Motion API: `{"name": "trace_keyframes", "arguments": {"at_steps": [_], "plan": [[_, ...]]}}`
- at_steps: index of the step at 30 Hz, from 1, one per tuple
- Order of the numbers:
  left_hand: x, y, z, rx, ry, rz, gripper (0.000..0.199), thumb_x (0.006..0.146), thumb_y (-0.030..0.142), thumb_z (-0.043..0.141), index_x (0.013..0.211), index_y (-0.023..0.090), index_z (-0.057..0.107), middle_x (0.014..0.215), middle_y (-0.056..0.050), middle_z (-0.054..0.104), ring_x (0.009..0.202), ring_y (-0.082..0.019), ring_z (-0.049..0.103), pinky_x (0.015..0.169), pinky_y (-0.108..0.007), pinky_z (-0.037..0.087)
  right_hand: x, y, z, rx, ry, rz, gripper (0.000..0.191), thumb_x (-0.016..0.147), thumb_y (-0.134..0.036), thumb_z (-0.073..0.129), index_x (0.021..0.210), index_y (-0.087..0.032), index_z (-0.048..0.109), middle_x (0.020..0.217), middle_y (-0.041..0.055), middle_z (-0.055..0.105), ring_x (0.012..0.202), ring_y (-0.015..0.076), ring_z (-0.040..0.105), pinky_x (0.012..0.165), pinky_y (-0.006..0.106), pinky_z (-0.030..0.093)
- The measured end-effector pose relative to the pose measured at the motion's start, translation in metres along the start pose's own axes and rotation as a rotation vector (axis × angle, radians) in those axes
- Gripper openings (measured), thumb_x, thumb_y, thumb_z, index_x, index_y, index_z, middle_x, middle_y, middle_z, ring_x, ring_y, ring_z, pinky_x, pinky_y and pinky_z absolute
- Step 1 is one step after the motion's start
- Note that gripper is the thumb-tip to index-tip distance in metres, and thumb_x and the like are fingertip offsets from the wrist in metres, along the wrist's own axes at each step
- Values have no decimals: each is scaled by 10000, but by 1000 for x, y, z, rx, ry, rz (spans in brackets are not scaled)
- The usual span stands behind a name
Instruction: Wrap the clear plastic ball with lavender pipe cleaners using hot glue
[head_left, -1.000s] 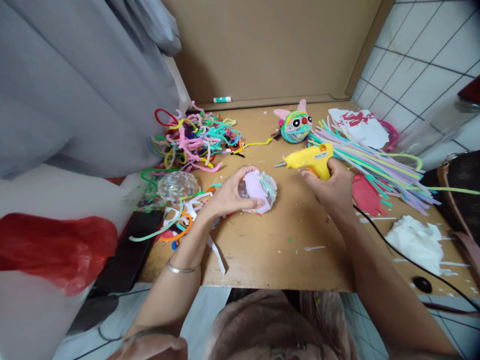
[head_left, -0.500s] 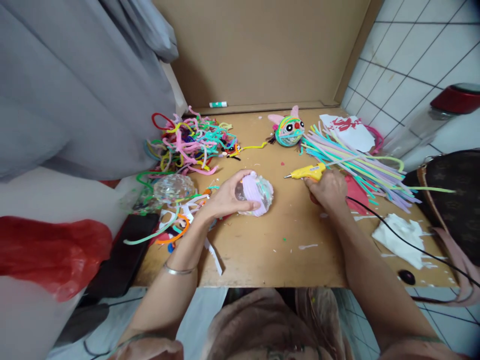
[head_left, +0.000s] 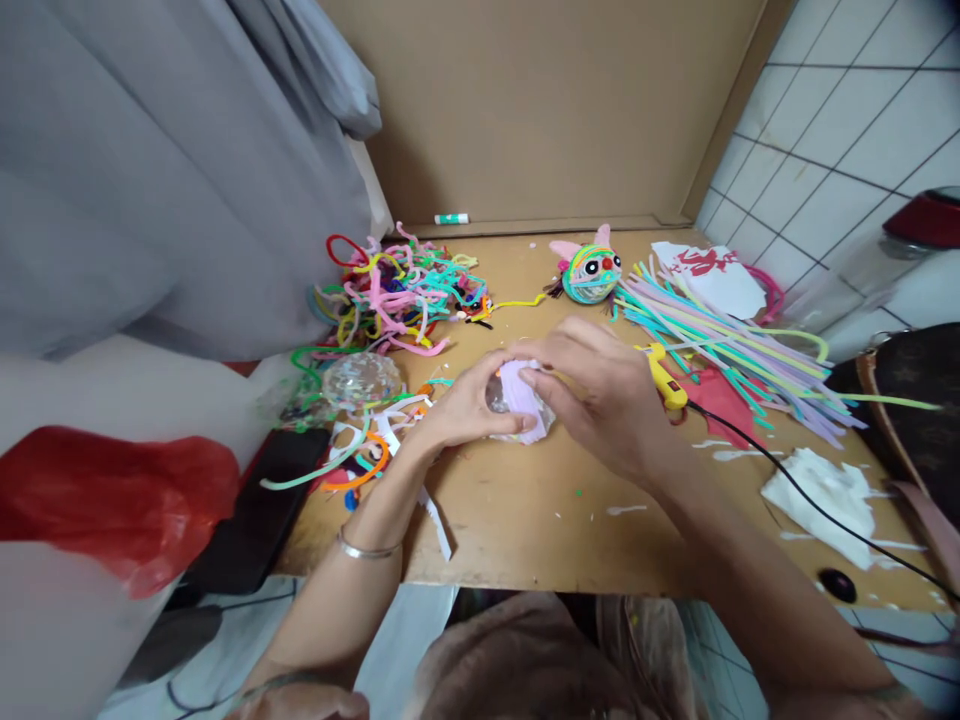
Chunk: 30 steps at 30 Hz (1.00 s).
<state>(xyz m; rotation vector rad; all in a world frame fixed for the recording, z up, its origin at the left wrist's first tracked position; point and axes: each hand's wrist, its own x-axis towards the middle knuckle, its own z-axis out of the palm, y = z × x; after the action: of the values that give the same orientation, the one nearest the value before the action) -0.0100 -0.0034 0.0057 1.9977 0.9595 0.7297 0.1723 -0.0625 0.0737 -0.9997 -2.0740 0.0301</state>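
My left hand (head_left: 469,400) is wrapped round the side of a clear ball (head_left: 523,405) banded with lilac pipe cleaners. From the right, my right hand (head_left: 596,395) closes on the same ball, its thumb pressed to the lilac band; its other fingertips are partly hidden behind. Just beyond my right hand a yellow glue gun (head_left: 664,380) lies on the table, its nozzle end hidden by the hand. At the back stands a ball with a face (head_left: 592,272), wrapped in coloured pipe cleaners, with pink ears, round eyes and a red nose.
Tangled pipe cleaners (head_left: 405,285) heap at the back left, near another clear ball (head_left: 362,380). Straight pipe cleaners (head_left: 727,335) lie at the right beside a crumpled tissue (head_left: 821,505). A black cord (head_left: 780,465) runs off right. A glue stick (head_left: 451,218) lies by the cardboard.
My right hand has let go of the glue gun, which now lies on the table, and has moved left onto the ball. My left hand still holds the ball.
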Motion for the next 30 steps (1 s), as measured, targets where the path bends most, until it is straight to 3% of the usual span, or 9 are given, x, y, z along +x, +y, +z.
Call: {"name": "trace_keyframes", "arguments": {"at_steps": [2,6,11,18,24,30], "plan": [[0,1,0,0,-2,-5,737,615,379,762,1279,180,511,1230,-88,593,1054,-267,573,935,-381,467,0,4,2,86,12,34,231,921,-211,488,882,-200,716,807,37,689,754,152,627,696,272,471],[1,-1,0,-6,7,-19,774,598,409,784,1287,191,506,1188,-87,598,997,-252,578,883,-374,483,-16,21,11,310,154,280,129,837,-226,616,850,-203,743,751,9,732,664,136,654,641,255,514],[2,-6,-1,-5,7,-23,773,608,425,777,1288,183,499,1165,-80,598,961,-229,571,854,-349,482,-31,33,22,427,159,443,100,752,-218,655,771,-177,744,686,13,738,580,129,654,546,228,502],[3,-4,-2,-10,-10,-28,758,598,453,772,1252,178,503,1128,-70,598,907,-209,569,798,-310,485,-34,31,20,114,118,356,159,749,-187,567,725,-193,724,599,-7,682,501,106,562,510,225,397],[3,-6,-3,-7,-18,-27,767,607,448,771,1262,160,494,1117,-71,590,865,-186,549,771,-283,463,-37,32,23,72,89,293,163,735,-167,545,748,-177,707,503,-44,571,430,80,442,501,222,333],[3,-8,-3,-42,-11,-30,748,616,430,778,1254,166,493,1092,-57,576,863,-172,538,758,-257,448,-41,36,30,14,52,324,132,733,-184,551,739,-190,683,565,-22,611,490,94,479,543,226,333]]}}
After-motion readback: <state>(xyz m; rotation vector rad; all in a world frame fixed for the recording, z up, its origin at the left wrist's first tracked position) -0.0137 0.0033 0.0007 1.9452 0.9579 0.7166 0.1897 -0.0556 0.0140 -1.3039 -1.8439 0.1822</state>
